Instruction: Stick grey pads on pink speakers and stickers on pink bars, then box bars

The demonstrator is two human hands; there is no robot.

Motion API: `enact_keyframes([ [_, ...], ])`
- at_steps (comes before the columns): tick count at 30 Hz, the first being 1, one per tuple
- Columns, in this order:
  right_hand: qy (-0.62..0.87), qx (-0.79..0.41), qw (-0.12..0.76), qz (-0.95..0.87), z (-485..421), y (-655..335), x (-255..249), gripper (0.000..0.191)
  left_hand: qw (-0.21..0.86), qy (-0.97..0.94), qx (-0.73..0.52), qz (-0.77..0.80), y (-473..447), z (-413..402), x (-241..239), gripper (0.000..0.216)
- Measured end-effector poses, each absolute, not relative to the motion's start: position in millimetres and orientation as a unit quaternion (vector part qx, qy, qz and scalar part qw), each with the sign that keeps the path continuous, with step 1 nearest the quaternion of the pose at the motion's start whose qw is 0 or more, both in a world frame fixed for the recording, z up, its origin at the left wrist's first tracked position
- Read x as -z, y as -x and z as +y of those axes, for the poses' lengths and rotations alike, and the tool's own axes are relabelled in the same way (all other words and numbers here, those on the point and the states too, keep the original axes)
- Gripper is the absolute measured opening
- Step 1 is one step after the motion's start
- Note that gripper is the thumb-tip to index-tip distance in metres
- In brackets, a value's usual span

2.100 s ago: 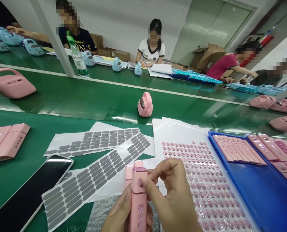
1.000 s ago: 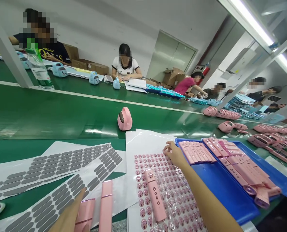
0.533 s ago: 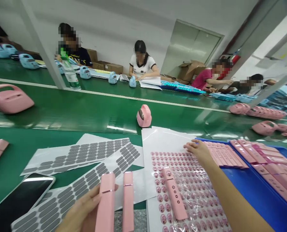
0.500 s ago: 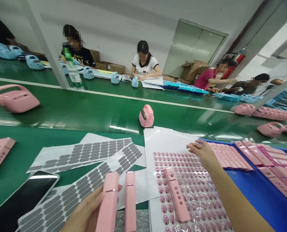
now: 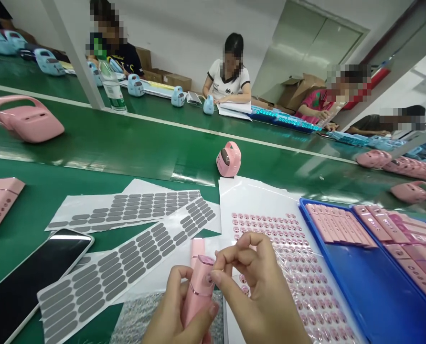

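My left hand point(image 5: 184, 306) is wrapped around a pink stick-shaped device point(image 5: 198, 286) with a shiny band near its top. Against its upper part, the thumb and forefinger of my right hand point(image 5: 252, 277) pinch a small round sticker point(image 5: 210, 278), partly covered by the fingertips. Just behind stands the top of a second pink device point(image 5: 197, 246), mostly hidden by the first. Under and beside my right hand lies a sheet of round pink stickers point(image 5: 302, 274) with clear film over part of it.
Sheets of grey oval stickers point(image 5: 127, 258) and a phone point(image 5: 37, 282) lie to the left. At right, a blue tray point(image 5: 367, 282) holds several pink devices. A pink handled case point(image 5: 229, 160) sits on the green conveyor point(image 5: 144, 153). Co-workers point(image 5: 230, 71) sit across it.
My right hand has come from the top of the round-sticker sheet over to the device in my left hand. That device is now tilted and nearer the middle. The view has shifted slightly.
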State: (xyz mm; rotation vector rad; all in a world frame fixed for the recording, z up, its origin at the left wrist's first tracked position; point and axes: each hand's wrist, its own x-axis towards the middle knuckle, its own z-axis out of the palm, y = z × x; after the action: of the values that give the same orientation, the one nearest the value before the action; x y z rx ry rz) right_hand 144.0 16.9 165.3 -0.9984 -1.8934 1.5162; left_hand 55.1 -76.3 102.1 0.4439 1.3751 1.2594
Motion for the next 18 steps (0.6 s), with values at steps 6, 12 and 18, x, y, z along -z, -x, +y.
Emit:
enact_keyframes([
  [6,0.391,-0.558,0.225,-0.696,16,-143,-160,0.028,0.564,-0.193,-0.521,0.610,-55,-72,-113,0.044],
  [12,0.405,-0.568,0.236,-0.677,13,-139,-163,0.024,0.588,-0.182,-0.526,0.587,-52,-72,-117,0.038],
  [18,0.401,-0.557,0.272,-0.675,10,-136,-156,0.024,0.591,-0.179,-0.529,0.582,-53,-72,-115,0.040],
])
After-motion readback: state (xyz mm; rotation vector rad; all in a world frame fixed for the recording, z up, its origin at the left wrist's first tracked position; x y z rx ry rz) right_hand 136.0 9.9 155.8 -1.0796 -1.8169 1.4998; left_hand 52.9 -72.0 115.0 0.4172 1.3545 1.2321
